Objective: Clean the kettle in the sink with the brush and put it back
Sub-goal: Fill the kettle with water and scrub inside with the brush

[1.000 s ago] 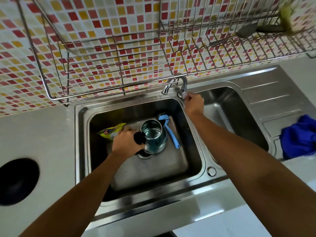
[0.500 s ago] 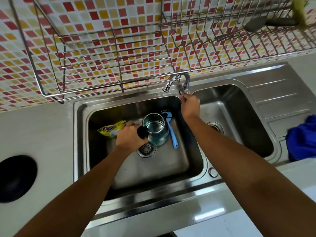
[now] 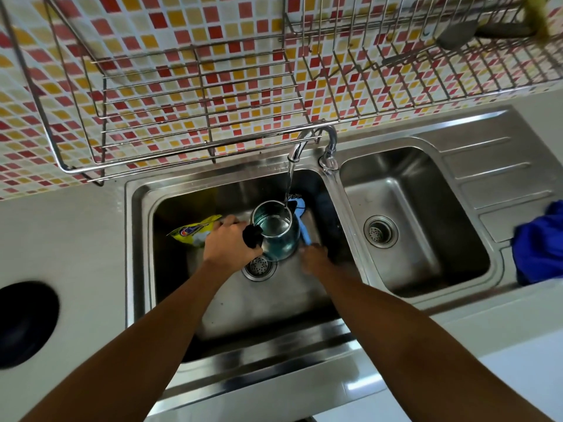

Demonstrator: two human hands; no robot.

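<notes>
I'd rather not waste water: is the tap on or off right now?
On. A thin stream runs from the tap into the upright kettle, which holds water.

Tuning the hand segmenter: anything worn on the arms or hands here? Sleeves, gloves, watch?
Nothing worn shows. Both forearms are bare to the frame's edge: no sleeves, gloves, watch or bands. No ring is visible on the left hand; the right hand is blurred, so a ring there cannot be ruled out.
</notes>
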